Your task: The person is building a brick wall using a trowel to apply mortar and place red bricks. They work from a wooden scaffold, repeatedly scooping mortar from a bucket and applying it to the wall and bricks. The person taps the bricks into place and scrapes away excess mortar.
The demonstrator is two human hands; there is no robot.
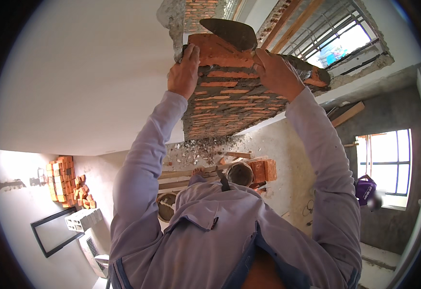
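An orange brick (215, 54) sits at the top of a partly built brick wall (232, 101) with grey mortar in its joints. My left hand (185, 72) is closed on the brick's left end, fingers over the far side and out of sight. My right hand (279, 73) grips a trowel (232, 32) by its handle, most of which the hand hides. The trowel's dark pointed blade lies across the brick's upper right part and points left. It cannot be told whether the blade presses on the brick or hovers just over it.
A smooth pale wall (90, 72) adjoins the brickwork on the left. Mortar crumbs (203, 149) lie at its foot. Below are a bucket (240, 173), several bricks (263, 171) and planks (177, 178). A brick stack (61, 178) stands far left; a barred opening (335, 43) is upper right.
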